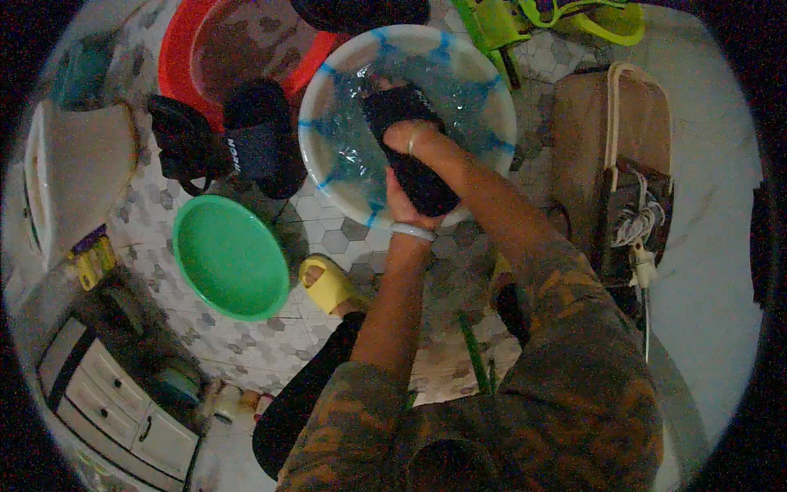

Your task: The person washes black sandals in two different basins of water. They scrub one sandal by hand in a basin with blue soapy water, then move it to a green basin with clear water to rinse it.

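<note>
Over a round white basin with blue markings and water in it, I hold a black slide sandal at a slant. My left hand cups its near end from below, and a pale bangle circles that wrist. Farther up, my right hand grips the sandal around its middle, with part of the fingers hidden by it. Its far part lies over the water, where ripples and bright glints show.
Left of the basin stand a red tub, dark slides bearing writing and a green basin. A yellow slipper is on my foot. At right are a brown container with a pale handle and a lime-green plastic item.
</note>
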{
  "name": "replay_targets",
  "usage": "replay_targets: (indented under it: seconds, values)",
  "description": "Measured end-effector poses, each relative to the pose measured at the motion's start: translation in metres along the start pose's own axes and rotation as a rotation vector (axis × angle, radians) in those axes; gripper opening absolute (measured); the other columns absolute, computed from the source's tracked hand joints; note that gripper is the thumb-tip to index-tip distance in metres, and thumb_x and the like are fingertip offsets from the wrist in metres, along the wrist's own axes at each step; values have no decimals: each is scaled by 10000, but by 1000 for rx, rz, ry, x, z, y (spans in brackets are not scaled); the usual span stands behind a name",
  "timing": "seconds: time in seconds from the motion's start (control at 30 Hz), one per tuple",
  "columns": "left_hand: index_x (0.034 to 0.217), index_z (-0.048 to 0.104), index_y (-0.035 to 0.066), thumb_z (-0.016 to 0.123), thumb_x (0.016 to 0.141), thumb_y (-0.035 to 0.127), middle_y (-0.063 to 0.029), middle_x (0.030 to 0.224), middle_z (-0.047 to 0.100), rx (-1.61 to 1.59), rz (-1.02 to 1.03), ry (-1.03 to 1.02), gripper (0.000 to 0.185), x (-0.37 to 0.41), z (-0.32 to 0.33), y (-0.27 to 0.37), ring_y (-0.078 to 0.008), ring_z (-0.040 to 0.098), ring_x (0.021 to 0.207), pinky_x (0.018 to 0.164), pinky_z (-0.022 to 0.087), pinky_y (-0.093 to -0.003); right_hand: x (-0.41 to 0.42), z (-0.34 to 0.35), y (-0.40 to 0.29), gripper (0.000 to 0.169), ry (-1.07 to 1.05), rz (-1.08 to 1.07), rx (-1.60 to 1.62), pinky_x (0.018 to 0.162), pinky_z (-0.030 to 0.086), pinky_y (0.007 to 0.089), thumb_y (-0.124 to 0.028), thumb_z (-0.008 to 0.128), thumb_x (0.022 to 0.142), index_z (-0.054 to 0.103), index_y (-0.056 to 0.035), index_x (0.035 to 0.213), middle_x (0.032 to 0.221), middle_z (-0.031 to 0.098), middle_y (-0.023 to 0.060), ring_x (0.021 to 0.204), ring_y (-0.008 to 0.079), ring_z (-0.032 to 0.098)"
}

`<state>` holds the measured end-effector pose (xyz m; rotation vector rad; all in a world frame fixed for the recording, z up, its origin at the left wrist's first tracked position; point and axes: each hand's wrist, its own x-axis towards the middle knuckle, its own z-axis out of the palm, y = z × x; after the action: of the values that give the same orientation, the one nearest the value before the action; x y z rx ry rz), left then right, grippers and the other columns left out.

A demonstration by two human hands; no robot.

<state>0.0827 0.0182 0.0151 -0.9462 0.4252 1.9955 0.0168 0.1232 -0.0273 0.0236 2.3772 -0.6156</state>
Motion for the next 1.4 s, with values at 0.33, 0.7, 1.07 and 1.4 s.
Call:
replay_targets:
  seconds: [0.33, 0.7, 1.07, 1.4]
  values:
    - [1197, 492, 146, 359, 851, 534, -84, 1176, 533, -29, -20, -14, 537, 9, -5, 0, -318, 508, 1060, 900, 398, -480, -32, -16, -18, 362, -51, 54, 29, 877, 413, 468, -202, 337, 838, 601, -17, 1005, 1133, 547, 173, 1024, 358, 532]
    - [1177, 508, 98, 343, 847, 555, -137, 1129, 548, 22, 18, -17, 587, 23, -33, 0, -318, 527, 988, 847, 436, -450, -180, 55, -22, 412, 453, -252, 260, 1008, 282, 432, -168, 417, 870, 401, 13, 1239, 1313, 372, 177, 1229, 331, 337]
    - [1096, 562, 109, 367, 858, 535, -104, 1048, 586, 300, 262, 6, 526, 30, -37, 6, -288, 558, 908, 823, 456, -422, -163, 60, -34, 453, 487, -112, 342, 1030, 214, 490, -339, 357, 911, 414, -65, 1268, 1368, 346, 114, 1271, 308, 299]
    - [1257, 435, 135, 279, 838, 632, -87, 1206, 514, 119, 55, -20, 668, 17, -6, -15, -314, 506, 1069, 927, 391, -451, -105, -11, -11, 500, 964, 122, 216, 1008, 265, 459, -412, 291, 910, 449, -57, 1226, 1346, 355, 125, 1235, 336, 322]
